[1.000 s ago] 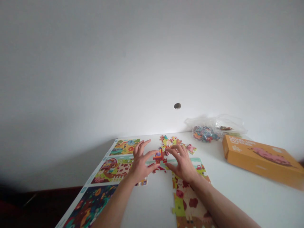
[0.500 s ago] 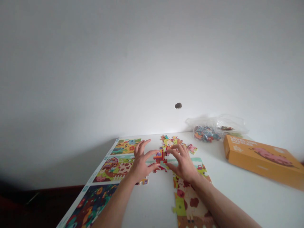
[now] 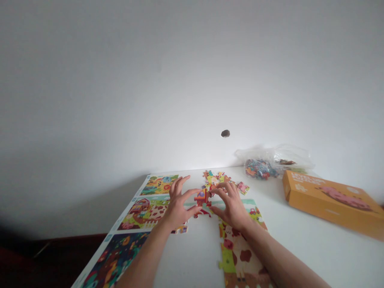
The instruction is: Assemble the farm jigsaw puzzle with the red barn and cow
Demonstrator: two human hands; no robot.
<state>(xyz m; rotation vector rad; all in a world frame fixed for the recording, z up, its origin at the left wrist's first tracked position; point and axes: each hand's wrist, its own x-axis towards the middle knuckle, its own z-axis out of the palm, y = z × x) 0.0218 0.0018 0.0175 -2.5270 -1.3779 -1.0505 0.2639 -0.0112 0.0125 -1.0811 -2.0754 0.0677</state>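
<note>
Red puzzle pieces (image 3: 203, 198), easily knocked

My left hand (image 3: 178, 208) and right hand (image 3: 231, 208) are both spread wide, fingers curved, closing in from either side on the red pieces between them. I cannot tell whether either hand truly has hold: the fingertips reach the pieces, but no firm pinch shows. An uneven squeeze could pop the pieces apart or skid them across the counter (image 3: 186, 256).

Just beneath my right hand lies a joined cow-patterned puzzle section (image 3: 237, 256); if my palm dropped, its edge could shift. By my left wrist sits a small loose piece (image 3: 181, 229), easily swept aside by my forearm. Left of my hands runs a printed picture sheet (image 3: 144, 212). Just past my fingers, a loose pile of pieces (image 3: 214, 180) could get nudged by a careless reach. Farther off to the right, a clear plastic bag of pieces (image 3: 261, 169) and an orange pig-printed box (image 3: 330, 200) lie well clear of any slip.
</note>
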